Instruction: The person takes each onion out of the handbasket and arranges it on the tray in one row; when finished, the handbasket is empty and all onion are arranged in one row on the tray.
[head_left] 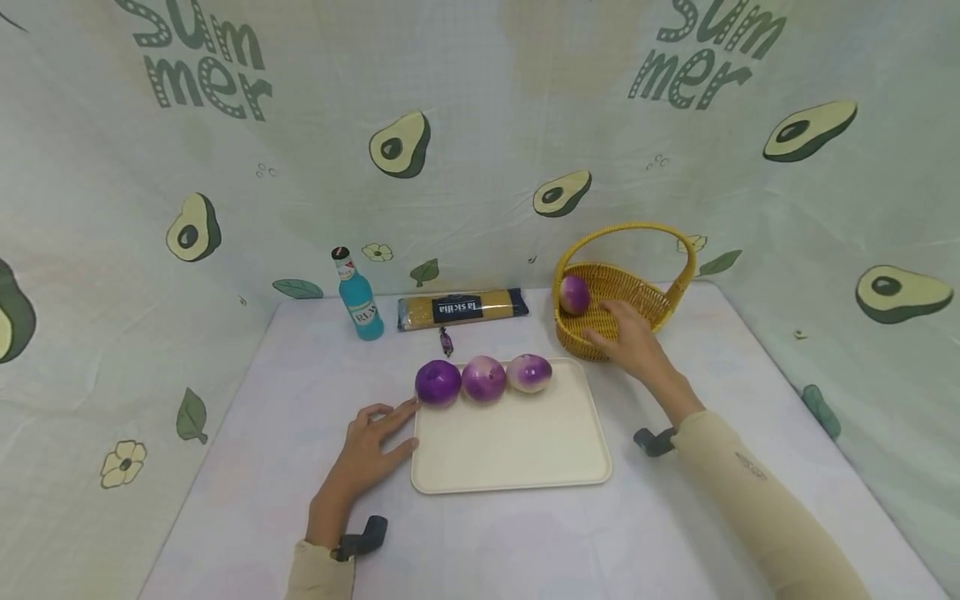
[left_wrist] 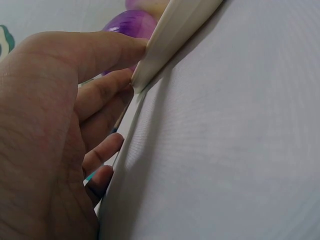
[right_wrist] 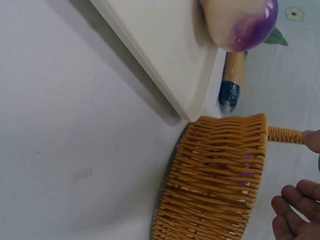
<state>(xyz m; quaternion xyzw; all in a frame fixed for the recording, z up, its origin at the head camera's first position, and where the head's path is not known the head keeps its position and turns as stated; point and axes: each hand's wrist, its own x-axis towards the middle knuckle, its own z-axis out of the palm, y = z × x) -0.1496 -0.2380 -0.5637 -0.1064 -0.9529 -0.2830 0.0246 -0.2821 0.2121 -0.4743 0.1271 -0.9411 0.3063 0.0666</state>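
Note:
A cream tray lies on the table, with three shiny purple-and-white round vegetables, like turnips or onions, in a row along its back: a dark purple one, a mottled one and a paler one. My left hand touches the tray's left rim with its fingertips, fingers fairly straight. Over the front right of a yellow wicker basket reaches my right hand, fingers spread and holding nothing. Inside the basket, at its left, sits another purple vegetable.
Behind the tray lie a small purple wrapped candy and a pasta packet. A blue bottle stands at the back left. The basket's tall handle arches over it. A patterned cloth hangs behind the table.

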